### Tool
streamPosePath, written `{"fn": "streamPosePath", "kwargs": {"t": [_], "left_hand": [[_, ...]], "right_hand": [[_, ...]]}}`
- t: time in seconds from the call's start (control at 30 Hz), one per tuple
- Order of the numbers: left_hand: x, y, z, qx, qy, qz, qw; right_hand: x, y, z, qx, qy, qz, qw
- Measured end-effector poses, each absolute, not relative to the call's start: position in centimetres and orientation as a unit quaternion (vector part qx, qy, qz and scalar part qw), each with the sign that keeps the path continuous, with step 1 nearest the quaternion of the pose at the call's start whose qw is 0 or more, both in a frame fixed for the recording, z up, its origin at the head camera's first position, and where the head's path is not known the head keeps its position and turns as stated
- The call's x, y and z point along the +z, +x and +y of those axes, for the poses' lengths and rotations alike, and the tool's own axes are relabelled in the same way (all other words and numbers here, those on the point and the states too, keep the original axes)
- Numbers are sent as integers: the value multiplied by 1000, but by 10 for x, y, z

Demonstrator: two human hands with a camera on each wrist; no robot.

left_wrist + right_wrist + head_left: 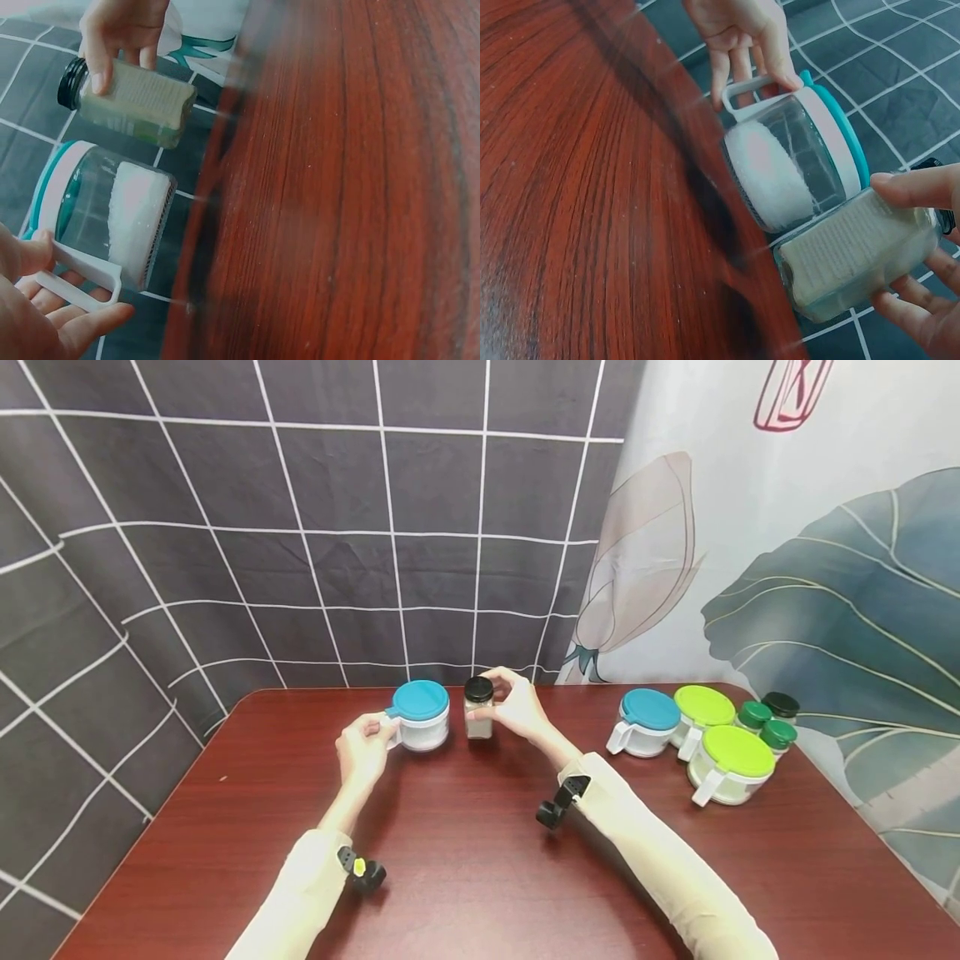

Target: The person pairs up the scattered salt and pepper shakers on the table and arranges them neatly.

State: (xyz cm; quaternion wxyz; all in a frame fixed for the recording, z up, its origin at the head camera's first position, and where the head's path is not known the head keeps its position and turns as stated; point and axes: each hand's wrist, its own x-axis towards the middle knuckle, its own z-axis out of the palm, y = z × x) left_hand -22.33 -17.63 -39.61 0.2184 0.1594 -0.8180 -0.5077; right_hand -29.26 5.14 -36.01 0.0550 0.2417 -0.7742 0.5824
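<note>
My left hand (363, 748) grips the white handle of a clear seasoning jar (423, 733) with a blue lid. White granules fill its lower part, as the left wrist view shows (139, 217). Just to the right, my right hand (519, 703) holds a spice bottle (478, 723) with a black lid, thumb on one side and fingers on the other. Pale powder and a printed label show through the bottle in the right wrist view (855, 251). Both containers are upright, side by side near the back edge of the table.
On the right of the reddish-brown table (465, 877) stand another blue-lidded jar (647, 727) and two lime-lidded jars (731, 768), handles toward the front. Behind them are green-capped bottles (778, 737) and a black-capped bottle (782, 703). A dark checked curtain (322, 568) hangs behind the table.
</note>
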Motion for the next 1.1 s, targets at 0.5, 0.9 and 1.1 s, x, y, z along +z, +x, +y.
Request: {"fn": "streamPosePath", "kwargs": {"t": [0.5,0.9,1.1], "left_hand": [[-393,-228,-185,-498,166,-825,212],[-392,-231,-191,-493,174,-826,209],[-391,-232,-193,-486,176,-829,213]], "right_hand": [[-383,-322,37,575,240,-780,58],[-385,-326,29,585,232,-776,41],[-385,-330,26,592,226,-773,34]]}}
